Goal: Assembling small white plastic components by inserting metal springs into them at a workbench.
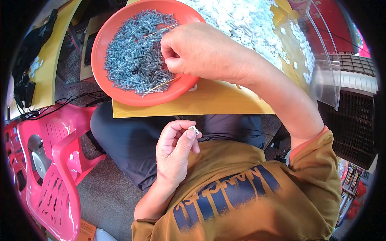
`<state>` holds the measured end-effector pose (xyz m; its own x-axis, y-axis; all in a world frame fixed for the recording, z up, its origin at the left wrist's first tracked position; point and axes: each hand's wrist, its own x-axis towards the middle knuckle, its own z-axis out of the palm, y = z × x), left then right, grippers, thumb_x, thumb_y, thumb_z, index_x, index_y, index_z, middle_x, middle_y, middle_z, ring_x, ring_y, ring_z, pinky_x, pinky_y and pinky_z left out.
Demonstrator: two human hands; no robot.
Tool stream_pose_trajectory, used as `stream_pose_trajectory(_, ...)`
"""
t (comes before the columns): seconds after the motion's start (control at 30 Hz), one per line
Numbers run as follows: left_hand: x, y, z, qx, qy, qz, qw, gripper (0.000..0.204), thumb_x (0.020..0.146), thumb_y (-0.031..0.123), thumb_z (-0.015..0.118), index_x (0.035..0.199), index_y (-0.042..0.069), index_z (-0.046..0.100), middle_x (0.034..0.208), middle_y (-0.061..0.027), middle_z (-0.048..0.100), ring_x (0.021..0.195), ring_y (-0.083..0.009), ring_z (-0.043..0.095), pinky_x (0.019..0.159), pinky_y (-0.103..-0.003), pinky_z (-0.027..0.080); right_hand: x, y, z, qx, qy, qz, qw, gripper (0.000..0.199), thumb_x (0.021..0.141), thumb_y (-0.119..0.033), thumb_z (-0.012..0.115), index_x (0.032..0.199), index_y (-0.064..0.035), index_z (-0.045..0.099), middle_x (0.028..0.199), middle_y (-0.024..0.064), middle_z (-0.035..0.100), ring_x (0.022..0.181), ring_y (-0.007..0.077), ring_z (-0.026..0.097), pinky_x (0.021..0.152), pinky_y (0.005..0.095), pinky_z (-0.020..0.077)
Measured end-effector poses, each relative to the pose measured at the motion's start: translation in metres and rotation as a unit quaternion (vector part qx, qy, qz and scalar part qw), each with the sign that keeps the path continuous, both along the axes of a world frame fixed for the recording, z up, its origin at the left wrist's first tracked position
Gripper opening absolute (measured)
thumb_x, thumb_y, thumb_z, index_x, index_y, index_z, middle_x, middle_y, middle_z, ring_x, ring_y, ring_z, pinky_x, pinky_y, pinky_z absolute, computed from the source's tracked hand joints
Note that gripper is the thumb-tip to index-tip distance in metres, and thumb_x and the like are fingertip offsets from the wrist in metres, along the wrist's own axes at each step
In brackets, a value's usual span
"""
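The left grip (173, 154) pinches a small white piece (193, 129), probably light, stiff, best held by its edges; below the right grip (201, 50), whose closure I cannot tell, springs (132, 50) lie in a red dish (99, 52), likely featherlight, bouncy and best taken mid-coil.

A: Any text in view?
B: Big lettering (227, 197) on brown shirt (257, 213) front: dark blue blocks, script across.
A: Elsewhere?
B: Orange box (87, 230), lower left: print too small.
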<state>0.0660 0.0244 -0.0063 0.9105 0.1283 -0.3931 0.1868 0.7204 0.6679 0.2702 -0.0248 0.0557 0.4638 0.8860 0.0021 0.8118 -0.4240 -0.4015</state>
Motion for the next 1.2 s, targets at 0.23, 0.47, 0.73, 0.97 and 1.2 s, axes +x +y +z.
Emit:
stream_pose_trajectory(0.23,0.0,0.002,0.002,0.006,0.004,0.015,1.0,0.017,0.087,0.01,0.056,0.101,0.001,0.053,0.081,-0.0059,0.058,0.062,-0.0075,0.052,0.061,-0.02,0.043,0.002,-0.007,-0.002,0.069,0.079,-0.032,0.994,0.009,0.072,-0.007,0.059,0.069,0.0002,0.055,0.06,0.0112,0.054,0.055,0.0176,0.053,0.053,0.029,0.0413)
stream_pose_trajectory(0.47,0.002,0.002,0.006,0.016,0.008,0.011,1.0,0.016,0.087,0.01,0.056,0.1,0.0,0.053,0.08,-0.0045,0.057,0.061,-0.0075,0.052,0.064,-0.02,0.044,0.003,-0.011,-0.008,0.139,0.142,-0.047,0.979,0.007,0.075,0.0,0.059,0.078,-0.0002,0.053,0.065,0.0046,0.056,0.061,0.0096,0.055,0.058,0.0232,0.0451)
stream_pose_trajectory(0.73,0.006,0.01,0.024,0.05,-0.044,0.084,0.994,0.016,0.087,0.008,0.055,0.1,-0.001,0.053,0.082,-0.0087,0.059,0.058,-0.0084,0.05,0.055,-0.02,0.042,-0.024,-0.026,0.011,0.269,0.33,-0.103,0.899,0.014,0.073,-0.007,0.063,0.083,0.0011,0.057,0.071,0.0104,0.061,0.069,0.017,0.061,0.064,0.0286,0.0476)
stream_pose_trajectory(0.97,0.024,0.014,0.04,0.192,-0.102,0.126,0.968,0.02,0.085,0.0,0.053,0.105,-0.002,0.055,0.081,-0.0056,0.056,0.06,-0.006,0.05,0.053,-0.017,0.042,-0.06,-0.055,0.027,0.256,0.544,-0.135,0.787,0.018,0.075,0.003,0.064,0.088,-0.0036,0.055,0.081,-0.0005,0.057,0.076,0.0059,0.055,0.07,0.0203,0.0457)
stream_pose_trajectory(1.2,0.025,0.003,0.048,0.308,-0.074,0.106,0.942,0.013,0.081,-0.007,0.047,0.092,-0.003,0.054,0.071,-0.0039,0.053,0.055,-0.0066,0.045,0.051,-0.018,0.037,-0.068,-0.072,0.016,0.247,0.578,-0.137,0.765,0.016,0.075,0.003,0.064,0.085,-0.004,0.054,0.079,-0.0018,0.056,0.073,0.0047,0.053,0.067,0.0197,0.0445)
